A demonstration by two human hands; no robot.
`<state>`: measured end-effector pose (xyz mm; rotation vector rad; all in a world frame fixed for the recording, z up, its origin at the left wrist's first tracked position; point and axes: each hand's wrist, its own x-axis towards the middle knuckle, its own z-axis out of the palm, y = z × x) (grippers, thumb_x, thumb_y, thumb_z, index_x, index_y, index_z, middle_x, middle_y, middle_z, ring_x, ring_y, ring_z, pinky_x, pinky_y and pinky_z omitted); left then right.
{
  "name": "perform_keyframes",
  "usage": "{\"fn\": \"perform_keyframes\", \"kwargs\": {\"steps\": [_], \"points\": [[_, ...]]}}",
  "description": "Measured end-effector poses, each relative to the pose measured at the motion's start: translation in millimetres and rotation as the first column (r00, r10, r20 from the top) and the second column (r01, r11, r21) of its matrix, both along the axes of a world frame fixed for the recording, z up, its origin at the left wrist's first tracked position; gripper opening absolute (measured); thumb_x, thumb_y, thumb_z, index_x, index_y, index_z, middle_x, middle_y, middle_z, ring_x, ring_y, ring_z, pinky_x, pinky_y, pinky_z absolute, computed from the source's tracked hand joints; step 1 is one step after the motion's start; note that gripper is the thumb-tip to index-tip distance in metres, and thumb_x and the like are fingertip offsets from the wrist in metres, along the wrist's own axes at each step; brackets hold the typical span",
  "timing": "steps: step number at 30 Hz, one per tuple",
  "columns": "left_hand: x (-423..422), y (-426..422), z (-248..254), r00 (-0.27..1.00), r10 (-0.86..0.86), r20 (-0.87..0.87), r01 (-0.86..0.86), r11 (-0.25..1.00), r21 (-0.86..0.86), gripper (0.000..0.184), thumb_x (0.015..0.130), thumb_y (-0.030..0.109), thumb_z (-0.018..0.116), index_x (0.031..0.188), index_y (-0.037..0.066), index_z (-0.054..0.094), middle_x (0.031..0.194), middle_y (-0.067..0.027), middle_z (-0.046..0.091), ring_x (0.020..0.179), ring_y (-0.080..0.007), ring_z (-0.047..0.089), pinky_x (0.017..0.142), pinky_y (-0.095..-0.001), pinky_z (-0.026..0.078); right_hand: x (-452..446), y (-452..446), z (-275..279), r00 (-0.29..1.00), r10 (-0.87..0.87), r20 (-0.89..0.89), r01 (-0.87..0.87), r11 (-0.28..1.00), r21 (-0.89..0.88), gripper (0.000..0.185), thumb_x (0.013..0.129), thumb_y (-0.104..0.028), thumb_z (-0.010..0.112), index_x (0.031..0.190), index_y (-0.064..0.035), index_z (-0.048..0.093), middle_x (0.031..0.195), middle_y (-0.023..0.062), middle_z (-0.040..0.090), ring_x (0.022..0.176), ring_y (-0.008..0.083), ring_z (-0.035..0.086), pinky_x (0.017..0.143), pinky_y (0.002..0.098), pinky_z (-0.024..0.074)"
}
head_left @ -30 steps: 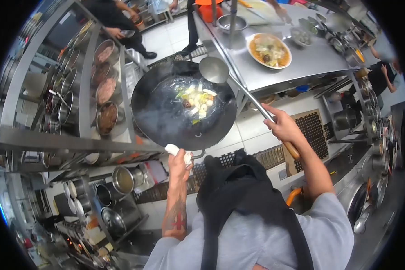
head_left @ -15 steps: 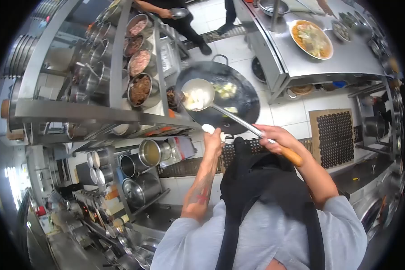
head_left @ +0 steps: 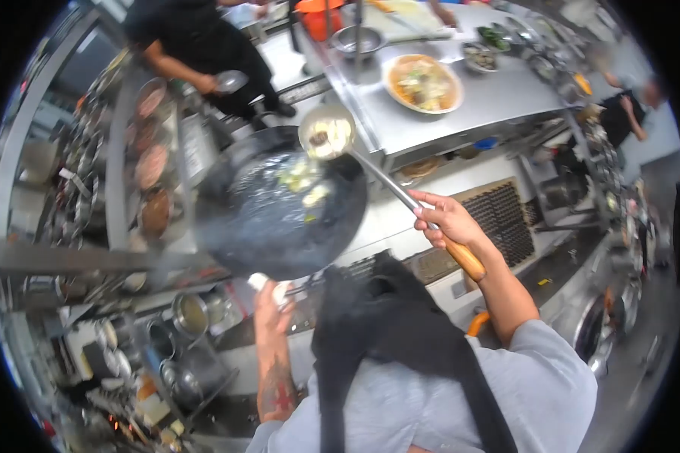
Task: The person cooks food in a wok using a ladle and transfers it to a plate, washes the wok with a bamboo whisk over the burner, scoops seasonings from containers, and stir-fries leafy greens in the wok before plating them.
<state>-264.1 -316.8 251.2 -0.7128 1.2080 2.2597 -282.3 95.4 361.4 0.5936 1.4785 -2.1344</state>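
My right hand [head_left: 449, 225] is closed round the shaft of a long ladle [head_left: 389, 183] with a wooden grip. Its bowl, holding pale food pieces and something darker, hangs over the far right rim of a large black wok [head_left: 253, 226]. With a white cloth [head_left: 270, 287] in its fingers, my left hand [head_left: 273, 308] grips the wok at its near edge; the wok's handle is mostly hidden there. Pale and greenish food pieces [head_left: 302, 180] lie in the wok, whose dark surface looks wet and shiny.
A large dish of food [head_left: 425, 84] stands on the steel counter [head_left: 400, 132], near a metal bowl [head_left: 357, 41]. Left is a rack [head_left: 117, 174] with food containers. Ahead stands a person in black [head_left: 204, 57] holding a bowl. Perforated mats [head_left: 499, 226] cover part of the floor.
The view has swung to the right. Wok and left hand sit further left in it, and the wok looks larger. The ladle's bowl has shifted from the wok's left side to its far right rim.
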Motion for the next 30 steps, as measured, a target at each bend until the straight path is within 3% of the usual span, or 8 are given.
{"fn": "perform_keyframes", "kwargs": {"steps": [6, 8, 12, 18, 21, 23, 26, 30], "points": [[-26.9, 42.8, 28.7, 0.988, 0.13, -0.085, -0.125, 0.99, 0.06, 0.013, 0.095, 0.013, 0.046, 0.093, 0.001, 0.05, 0.078, -0.0161, 0.061, 0.049, -0.0137, 0.048, 0.036, -0.0224, 0.033, -6.8, 67.7, 5.4, 0.955, -0.149, -0.257, 0.266, 0.816, 0.513, 0.057, 0.095, -0.015, 0.058, 0.148, -0.01, 0.039, 0.077, 0.009, 0.062, 0.055, 0.0164, 0.059, 0.048, 0.0302, 0.0484], [-31.2, 41.6, 28.1, 0.992, 0.093, -0.09, -0.093, 0.996, 0.01, 0.014, 0.095, 0.014, 0.046, 0.092, 0.002, 0.05, 0.077, -0.0157, 0.061, 0.049, -0.0134, 0.048, 0.037, -0.0223, 0.033, -21.4, 94.9, -9.7, 0.925, 0.141, -0.353, 0.316, 0.231, 0.92, 0.056, 0.091, -0.017, 0.06, 0.144, -0.0066, 0.045, 0.097, 0.0207, 0.07, 0.085, 0.0334, 0.07, 0.075, 0.039, 0.0544], [-34.4, 46.1, 33.7, 0.995, 0.077, -0.056, -0.076, 0.997, 0.019, 0.014, 0.094, 0.016, 0.047, 0.092, 0.003, 0.049, 0.077, -0.015, 0.061, 0.049, -0.0132, 0.049, 0.036, -0.0224, 0.032, -54.8, 126.9, -2.7, 0.983, 0.088, -0.162, 0.16, 0.028, 0.987, 0.051, 0.089, -0.018, 0.058, 0.139, -0.0071, 0.051, 0.106, 0.0275, 0.067, 0.104, 0.0428, 0.063, 0.091, 0.0434, 0.0493], [-28.8, 39.0, 14.7, 0.999, 0.002, -0.04, -0.001, 1.0, 0.024, 0.013, 0.094, 0.017, 0.047, 0.092, 0.004, 0.048, 0.074, -0.0138, 0.061, 0.048, -0.0131, 0.05, 0.035, -0.0225, 0.032, -89.0, 173.5, -33.3, 0.915, -0.061, -0.399, 0.4, 0.261, 0.878, 0.06, 0.088, -0.016, 0.061, 0.145, -0.0099, 0.044, 0.083, 0.0205, 0.069, 0.079, 0.0332, 0.069, 0.071, 0.0426, 0.0548], [-26.1, 42.3, 19.7, 0.999, 0.033, -0.016, -0.033, 0.999, 0.029, 0.013, 0.093, 0.017, 0.048, 0.092, 0.004, 0.049, 0.074, -0.0139, 0.061, 0.048, -0.0135, 0.05, 0.035, -0.0225, 0.032, -111.5, 182.0, -43.2, 0.768, -0.531, -0.357, 0.599, 0.794, 0.108, 0.033, 0.094, -0.008, 0.056, 0.127, -0.0068, 0.052, 0.075, 0.0058, 0.056, 0.057, 0.0119, 0.053, 0.048, 0.0275, 0.0457], [-26.6, 41.3, 16.2, 1.0, 0.031, -0.002, -0.031, 0.999, 0.043, 0.014, 0.093, 0.017, 0.048, 0.092, 0.003, 0.049, 0.073, -0.0138, 0.061, 0.048, -0.0137, 0.05, 0.035, -0.0225, 0.032, -118.5, 195.3, -50.3, 0.752, -0.659, -0.028, 0.513, 0.61, -0.603, 0.011, 0.099, -0.008, 0.05, 0.11, -0.0084, 0.046, 0.078, 0.0026, 0.05, 0.05, 0.0041, 0.04, 0.041, 0.0183, 0.0373], [-30.3, 38.4, 6.3, 0.998, 0.06, 0.001, -0.06, 0.997, 0.043, 0.014, 0.093, 0.016, 0.049, 0.092, 0.002, 0.051, 0.072, -0.0136, 0.061, 0.047, -0.0142, 0.051, 0.035, -0.0226, 0.032, -77.5, 165.1, -60.5, 0.852, -0.524, 0.004, 0.266, 0.425, -0.865, 0.012, 0.1, -0.013, 0.05, 0.111, -0.0085, 0.047, 0.078, 0.0039, 0.05, 0.051, 0.0026, 0.04, 0.039, 0.0164, 0.0358], [-29.7, 35.4, 2.0, 0.996, 0.086, -0.033, -0.086, 0.996, -0.002, 0.013, 0.093, 0.014, 0.052, 0.089, 0.001, 0.053, 0.071, -0.0131, 0.06, 0.047, -0.0155, 0.051, 0.035, -0.0248, 0.032, -19.3, 57.7, -32.5, 0.906, -0.38, -0.184, 0.312, 0.897, -0.314, 0.039, 0.099, -0.012, 0.052, 0.138, -0.012, 0.047, 0.078, 0.0026, 0.052, 0.047, 0.005, 0.039, 0.038, 0.0189, 0.0342]]}}
